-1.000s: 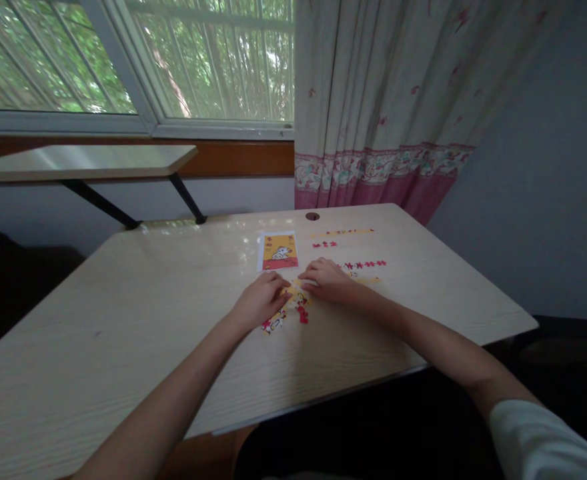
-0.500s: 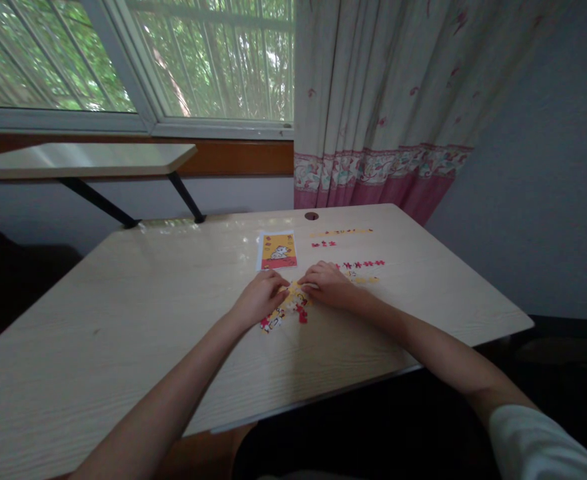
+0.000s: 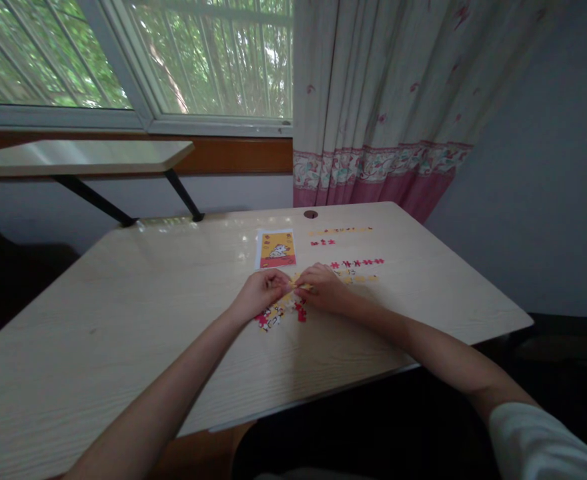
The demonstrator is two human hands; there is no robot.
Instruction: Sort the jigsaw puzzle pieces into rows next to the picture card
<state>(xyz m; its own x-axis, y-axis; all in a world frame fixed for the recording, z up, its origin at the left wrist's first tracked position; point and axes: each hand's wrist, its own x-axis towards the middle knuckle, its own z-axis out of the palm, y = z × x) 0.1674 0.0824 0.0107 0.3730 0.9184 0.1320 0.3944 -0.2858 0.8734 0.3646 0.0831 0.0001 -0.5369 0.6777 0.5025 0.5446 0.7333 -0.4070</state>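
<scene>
My left hand [image 3: 261,292] and my right hand [image 3: 323,287] meet at the middle of a pale wooden desk [image 3: 138,313]. Their fingertips pinch a small yellow jigsaw piece [image 3: 293,287] between them, just above a cluster of joined puzzle pieces [image 3: 279,313] in yellow, red and white. Behind the hands lies a reference card [image 3: 276,248] with a white animal on a yellow and red ground. Rows of red and yellow pieces [image 3: 356,263] lie to the right of the hands.
A cable hole [image 3: 310,214] is at the desk's back edge. A wall shelf on black brackets [image 3: 81,157] hangs at the left under the window. A floral curtain with a pink hem [image 3: 378,107] hangs behind the desk. A grey wall is on the right.
Both hands have drawn together and lifted slightly off the puzzle cluster, now pinching a small piece between their fingertips. More of the cluster shows below them.
</scene>
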